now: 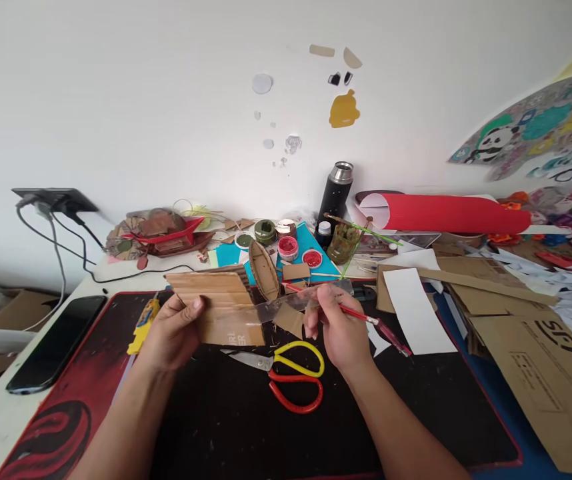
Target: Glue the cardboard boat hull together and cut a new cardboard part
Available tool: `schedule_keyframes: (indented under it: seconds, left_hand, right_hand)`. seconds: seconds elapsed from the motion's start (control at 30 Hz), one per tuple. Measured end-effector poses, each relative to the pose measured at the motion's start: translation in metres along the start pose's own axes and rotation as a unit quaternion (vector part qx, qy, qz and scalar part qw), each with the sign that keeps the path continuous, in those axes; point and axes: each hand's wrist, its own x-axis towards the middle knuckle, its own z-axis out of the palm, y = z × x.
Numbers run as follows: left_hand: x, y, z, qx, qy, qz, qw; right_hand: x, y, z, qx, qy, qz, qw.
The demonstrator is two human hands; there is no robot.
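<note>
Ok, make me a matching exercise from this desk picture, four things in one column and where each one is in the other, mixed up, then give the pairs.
Things:
1. corrugated cardboard piece
2. red pencil
3. scissors
4. phone

Places:
A. lying on the black mat, below both hands
B. flat at the desk's left edge, off the mat
C. held in the left hand
D. gripped in the right hand, next to a clear ruler

Pairs: 1-C, 2-D, 3-A, 4-B
</note>
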Motion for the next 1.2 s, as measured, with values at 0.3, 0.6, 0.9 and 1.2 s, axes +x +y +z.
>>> schedule_keyframes:
  seconds: [0.3, 0.6, 0.9, 1.2]
  left_hand:
    - [-0.009, -0.003, 0.009, 0.021, -0.032, -0.038, 0.999]
    - [-0.015, -0.014, 0.012, 0.116, -0.162, -0.076, 0.977]
    - [-0.023, -0.012, 0.021, 0.185, -0.173, -0.062, 0.965]
    - [-0.025, -0.012, 0.028, 0.189, -0.177, -0.064, 0.964]
  right_hand:
    - [-0.003, -0.004, 0.007, -0.024, -0.038, 0.067, 0.997]
    - [-0.002, 0.002, 0.01, -0.053, -0.018, 0.106, 0.993]
    - [-0.001, 0.001, 0.01, -0.118, 0.005, 0.062, 0.991]
    - [-0.001, 0.003, 0.011, -0.144, 0.002, 0.04, 0.989]
